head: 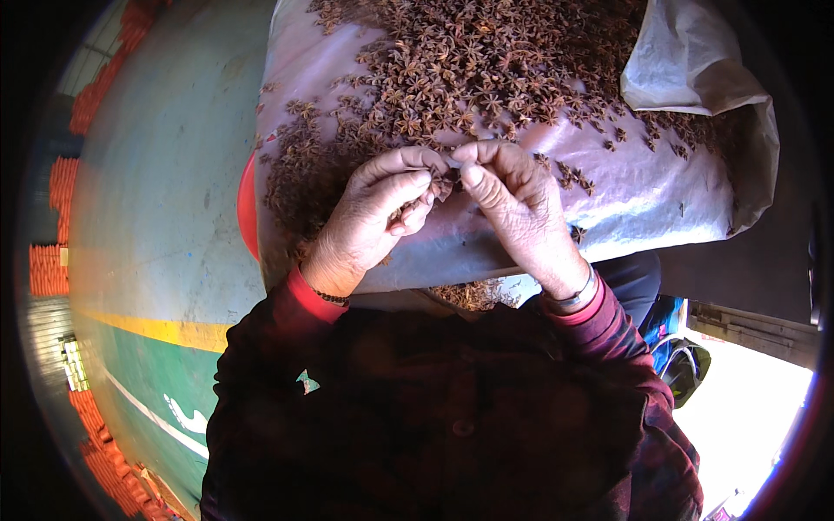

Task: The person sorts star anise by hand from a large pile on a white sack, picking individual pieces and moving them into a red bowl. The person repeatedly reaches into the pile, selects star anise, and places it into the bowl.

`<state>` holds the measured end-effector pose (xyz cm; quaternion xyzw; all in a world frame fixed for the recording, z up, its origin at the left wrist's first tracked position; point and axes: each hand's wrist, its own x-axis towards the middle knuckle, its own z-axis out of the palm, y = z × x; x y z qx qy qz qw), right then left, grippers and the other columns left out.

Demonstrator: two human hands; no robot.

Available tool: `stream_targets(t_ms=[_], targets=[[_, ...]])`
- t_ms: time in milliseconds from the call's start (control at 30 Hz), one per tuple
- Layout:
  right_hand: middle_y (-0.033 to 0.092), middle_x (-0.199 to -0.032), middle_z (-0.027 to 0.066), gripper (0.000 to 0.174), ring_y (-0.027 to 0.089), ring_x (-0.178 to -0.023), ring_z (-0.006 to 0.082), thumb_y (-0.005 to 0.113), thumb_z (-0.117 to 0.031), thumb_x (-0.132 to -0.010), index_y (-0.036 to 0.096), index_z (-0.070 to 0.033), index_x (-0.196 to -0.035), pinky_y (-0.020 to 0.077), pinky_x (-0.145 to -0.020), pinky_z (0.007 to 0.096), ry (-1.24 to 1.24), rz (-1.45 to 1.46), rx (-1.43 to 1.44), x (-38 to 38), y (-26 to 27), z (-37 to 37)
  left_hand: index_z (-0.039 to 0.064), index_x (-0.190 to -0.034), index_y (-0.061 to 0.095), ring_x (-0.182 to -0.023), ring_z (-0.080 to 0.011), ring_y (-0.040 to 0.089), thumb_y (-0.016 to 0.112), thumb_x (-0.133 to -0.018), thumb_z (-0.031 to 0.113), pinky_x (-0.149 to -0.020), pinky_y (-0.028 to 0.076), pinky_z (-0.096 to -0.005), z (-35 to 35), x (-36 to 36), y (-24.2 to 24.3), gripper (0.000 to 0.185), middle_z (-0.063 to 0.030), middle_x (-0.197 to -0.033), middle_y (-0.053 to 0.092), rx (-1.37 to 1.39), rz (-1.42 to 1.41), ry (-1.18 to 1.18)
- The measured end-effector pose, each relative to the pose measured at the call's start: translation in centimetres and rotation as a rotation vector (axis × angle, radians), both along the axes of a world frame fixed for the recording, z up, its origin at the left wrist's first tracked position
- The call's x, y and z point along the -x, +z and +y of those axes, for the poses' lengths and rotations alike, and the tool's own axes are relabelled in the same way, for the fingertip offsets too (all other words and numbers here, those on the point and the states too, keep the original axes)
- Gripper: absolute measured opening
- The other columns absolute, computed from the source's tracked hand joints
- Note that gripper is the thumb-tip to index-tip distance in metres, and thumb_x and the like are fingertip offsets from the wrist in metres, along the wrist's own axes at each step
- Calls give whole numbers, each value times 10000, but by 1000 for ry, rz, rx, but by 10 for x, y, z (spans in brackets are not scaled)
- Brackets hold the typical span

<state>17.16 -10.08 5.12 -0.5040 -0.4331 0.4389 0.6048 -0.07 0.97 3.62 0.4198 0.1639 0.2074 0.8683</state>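
A large spread of dried star anise (469,65) lies on a pale plastic sheet (651,189) before me. My left hand (384,202), with a beaded bracelet at the wrist, is curled around some star anise (441,184) near its fingertips. Close to its right, my right hand (515,202), with a metal band at the wrist, pinches a small pale piece (454,163) between thumb and forefinger; what it is cannot be told. The fingertips of both hands almost meet, over the near part of the sheet.
The sheet's raised fold (684,71) stands at the upper right. A red rounded edge (247,207) shows at the sheet's left side. Below the near edge lies a heap of brown bits (470,294). Stacked orange sacks (63,195) line the far left, beyond the grey floor (163,163).
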Motion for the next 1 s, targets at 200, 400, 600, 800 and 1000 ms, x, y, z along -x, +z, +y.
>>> stream_targets(t_ms=[200, 400, 600, 800, 1000], targets=[[676, -876, 33, 171, 630, -809, 88, 679, -148, -952, 648, 4, -1024, 520, -700, 256, 93, -65, -103, 6, -15, 13, 7, -1289, 573, -551, -16, 415, 514, -1021, 117, -466, 308, -164, -9, -1, 11, 295, 19, -774, 543, -153, 71, 145], [671, -859, 104, 157, 672, -761, 222, 751, -70, -864, 640, -29, -968, 526, -648, 303, -234, -743, -391, 13, -28, 12, 33, -1369, 481, -558, -74, 464, 407, -1072, 350, -448, 338, -188, -25, 0, 1, 441, -36, -838, 569, 36, 82, 75], [656, -847, 125, 157, 669, -765, 308, 722, -146, -870, 628, -56, -958, 542, -655, 374, -235, -690, -528, 16, -28, -6, 45, -1214, 529, -546, -92, 456, 476, -1049, 266, -442, 347, -202, -47, 0, 4, 281, -43, -825, 561, 242, -17, 138], [653, -720, 146, 236, 681, -674, 344, 683, -277, -926, 593, -60, -951, 534, -573, 409, -30, -661, -175, 12, 4, -37, 26, -1024, 566, -622, -13, 490, 599, -934, 1, -522, 404, -179, -55, 6, 15, 99, 23, -820, 574, -694, 283, 198], [594, -754, 72, 148, 617, -618, 260, 622, -184, -962, 566, -50, -932, 488, -543, 373, -66, -504, -277, 14, -20, -55, 33, -999, 563, -717, -101, 573, 712, -759, -41, -674, 502, -273, -77, 0, 24, 293, -48, -831, 609, -1317, 392, 230]])
